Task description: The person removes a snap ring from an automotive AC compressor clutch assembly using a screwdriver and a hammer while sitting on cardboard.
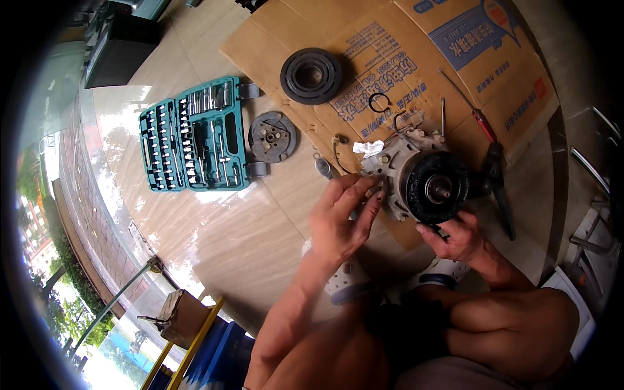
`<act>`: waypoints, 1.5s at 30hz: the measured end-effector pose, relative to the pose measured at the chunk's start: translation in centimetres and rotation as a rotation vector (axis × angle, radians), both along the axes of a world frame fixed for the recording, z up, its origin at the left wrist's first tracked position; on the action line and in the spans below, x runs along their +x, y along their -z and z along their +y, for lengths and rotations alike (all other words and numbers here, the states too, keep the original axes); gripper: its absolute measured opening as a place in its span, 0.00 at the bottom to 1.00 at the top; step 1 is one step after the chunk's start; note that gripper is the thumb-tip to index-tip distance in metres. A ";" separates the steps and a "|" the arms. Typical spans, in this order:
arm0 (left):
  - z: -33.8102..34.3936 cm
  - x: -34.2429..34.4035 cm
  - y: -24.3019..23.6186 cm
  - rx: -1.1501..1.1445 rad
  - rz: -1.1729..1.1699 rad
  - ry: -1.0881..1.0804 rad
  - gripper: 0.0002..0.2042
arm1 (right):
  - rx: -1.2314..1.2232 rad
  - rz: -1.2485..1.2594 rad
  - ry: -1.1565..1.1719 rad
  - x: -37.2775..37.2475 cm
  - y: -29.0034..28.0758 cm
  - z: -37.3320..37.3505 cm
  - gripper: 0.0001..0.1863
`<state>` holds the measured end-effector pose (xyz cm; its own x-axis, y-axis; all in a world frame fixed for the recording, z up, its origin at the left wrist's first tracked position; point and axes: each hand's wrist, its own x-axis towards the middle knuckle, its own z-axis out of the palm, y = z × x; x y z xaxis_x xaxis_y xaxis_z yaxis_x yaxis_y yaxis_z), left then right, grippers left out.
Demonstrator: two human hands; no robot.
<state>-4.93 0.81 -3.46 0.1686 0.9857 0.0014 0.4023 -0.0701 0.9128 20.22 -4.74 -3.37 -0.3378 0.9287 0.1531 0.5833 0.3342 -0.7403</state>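
A silver-grey car air-conditioning compressor point(392, 164) lies on the cardboard in front of me. A round black coil point(460, 179) sits on its near face around the metal shaft. My left hand point(338, 218) is at the compressor's left side, thumb and fingers pinched together against the housing. Whatever they hold, if anything, is too small to make out. Below the coil, my right hand point(460, 239) grips the compressor's lower rim, thumb on its edge, other fingers partly hidden. A crumpled white tissue point(368, 148) and a short cable point(337, 153) lie beside the housing.
A black pulley point(290, 79), a snap ring point(371, 99) and a red-handled screwdriver point(483, 125) lie on the cardboard point(416, 39). Right of the compressor is a hammer point(502, 198). An open green socket set point(174, 103) and a round clutch plate point(261, 144) are on the left floor.
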 end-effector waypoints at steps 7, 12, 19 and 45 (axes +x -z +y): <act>0.6 1.9 0.6 0.095 0.160 0.006 0.10 | 0.069 -0.056 -0.046 0.1 -0.6 0.2 0.14; -0.9 1.1 0.5 -0.017 0.109 -0.075 0.09 | -0.068 0.009 0.032 -0.7 -0.2 -0.6 0.13; -0.8 -1.4 1.0 -0.145 0.019 0.001 0.11 | -0.172 0.010 0.128 -0.8 -1.0 -1.7 0.15; 4.9 -22.5 5.0 0.043 0.734 -0.442 0.15 | -0.463 -0.250 0.128 -0.9 -0.5 -4.0 0.09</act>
